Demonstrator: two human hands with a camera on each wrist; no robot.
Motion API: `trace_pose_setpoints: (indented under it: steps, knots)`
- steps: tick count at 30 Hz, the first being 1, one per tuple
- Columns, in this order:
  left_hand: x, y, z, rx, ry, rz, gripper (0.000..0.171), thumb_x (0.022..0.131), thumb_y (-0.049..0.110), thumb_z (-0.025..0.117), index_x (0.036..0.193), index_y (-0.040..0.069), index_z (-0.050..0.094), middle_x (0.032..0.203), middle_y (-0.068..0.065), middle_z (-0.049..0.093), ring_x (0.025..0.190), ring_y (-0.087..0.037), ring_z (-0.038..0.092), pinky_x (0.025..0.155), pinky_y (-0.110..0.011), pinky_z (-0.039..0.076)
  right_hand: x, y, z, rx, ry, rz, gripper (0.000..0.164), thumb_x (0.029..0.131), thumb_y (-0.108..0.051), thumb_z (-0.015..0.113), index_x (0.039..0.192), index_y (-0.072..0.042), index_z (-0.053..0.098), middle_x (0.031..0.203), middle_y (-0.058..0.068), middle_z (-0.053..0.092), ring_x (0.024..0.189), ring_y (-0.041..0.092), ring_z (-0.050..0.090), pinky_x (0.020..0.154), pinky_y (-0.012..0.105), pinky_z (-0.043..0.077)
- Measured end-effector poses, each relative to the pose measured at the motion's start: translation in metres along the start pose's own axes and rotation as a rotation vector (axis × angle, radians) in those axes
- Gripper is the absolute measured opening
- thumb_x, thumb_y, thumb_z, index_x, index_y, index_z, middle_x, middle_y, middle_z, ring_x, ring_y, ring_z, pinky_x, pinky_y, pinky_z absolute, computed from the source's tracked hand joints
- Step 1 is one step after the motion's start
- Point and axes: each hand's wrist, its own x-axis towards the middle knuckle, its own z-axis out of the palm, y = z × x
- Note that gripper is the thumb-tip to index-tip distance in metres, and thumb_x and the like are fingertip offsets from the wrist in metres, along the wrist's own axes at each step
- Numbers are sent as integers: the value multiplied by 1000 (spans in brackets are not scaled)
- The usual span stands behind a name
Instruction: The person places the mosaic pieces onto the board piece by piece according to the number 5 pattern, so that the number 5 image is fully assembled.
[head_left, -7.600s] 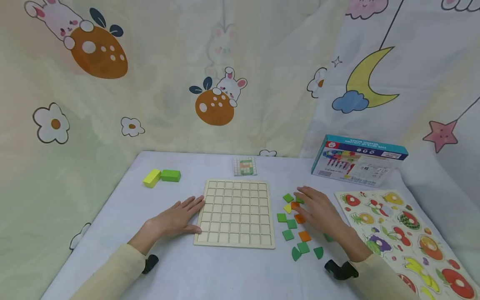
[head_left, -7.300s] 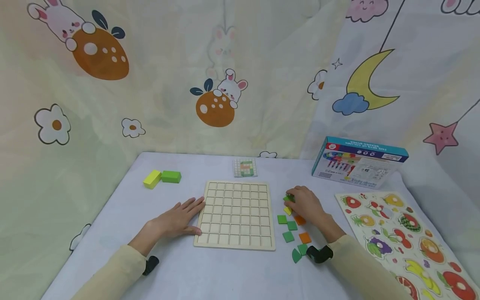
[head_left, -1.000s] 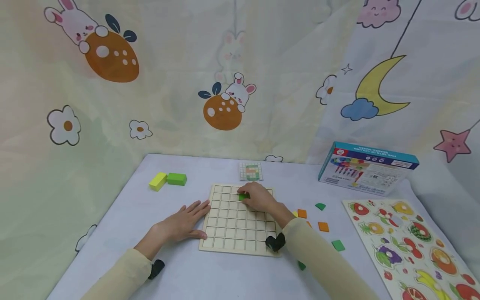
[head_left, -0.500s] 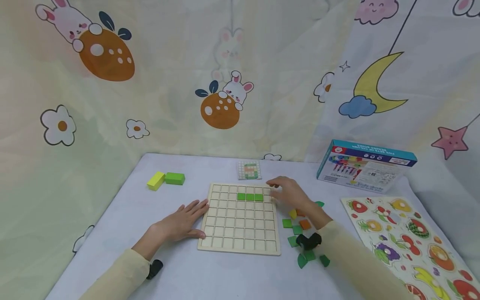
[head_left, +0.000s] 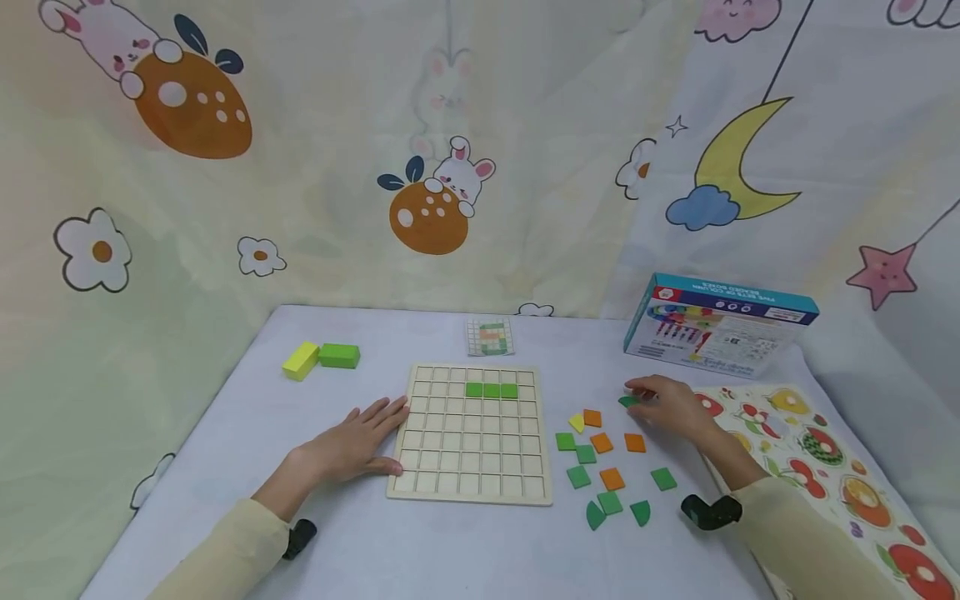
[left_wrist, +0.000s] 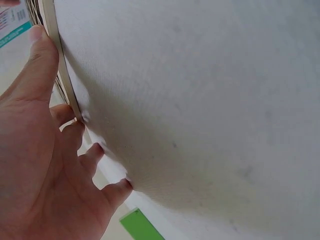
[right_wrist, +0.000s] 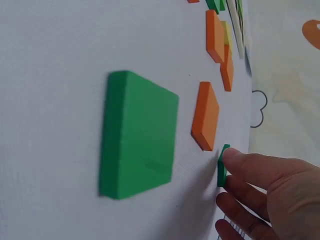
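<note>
Quite thin, plain green piece (right_wrist: 221,171) pinched in right fingers (right_wrist: 246,194).

Board (left_wrist: 50,15): pale wood, seen nearly edge-on
Left grip (left_wrist: 45,155): bare, fingers spread, thumb against that edge
Surface (left_wrist: 215,95): white cloth, partly shadowed
Green block (left_wrist: 141,228): beyond the little finger, partly visible
Box (left_wrist: 15,33): teal and white, past the wood

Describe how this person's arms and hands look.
The left sleeve and right sleeve are plain pale beige, with a small black device at the end of each. The left hand and right hand wear no gloves.
</note>
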Motion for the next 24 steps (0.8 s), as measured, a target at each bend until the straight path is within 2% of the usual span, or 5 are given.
trace_pose_setpoints:
  steps: [8,14,19,24]
  knots:
    - [-2,1,0,-7,10,3,90,88,57,56,154,7,22,164,-10,13,150,-38,13,114,-65,21,2,-1,7,11,8,0,41,87,-10,71,126,-3,61,115,15,67,100,28,59,94,50,52]
    - [-2,1,-1,-2,6,-4,90,88,58,56,154,7,22,164,-9,13,150,-37,12,114,-64,21,12,-12,9,28,19,-43,42,87,-5,69,128,-3,60,116,16,67,107,32,60,97,53,50]
    - [-1,1,0,4,-6,-20,92,87,60,56,155,9,21,164,-7,12,150,-36,12,116,-63,21,31,-39,18,35,35,-96,43,87,-7,70,129,-6,60,114,12,69,107,31,61,98,52,49]
    - [-1,2,-1,-6,-13,-33,93,86,61,56,155,9,21,164,-8,13,150,-37,12,116,-63,20,51,-84,33,65,22,-137,44,88,-9,70,131,-9,60,115,9,70,109,29,61,100,50,49]
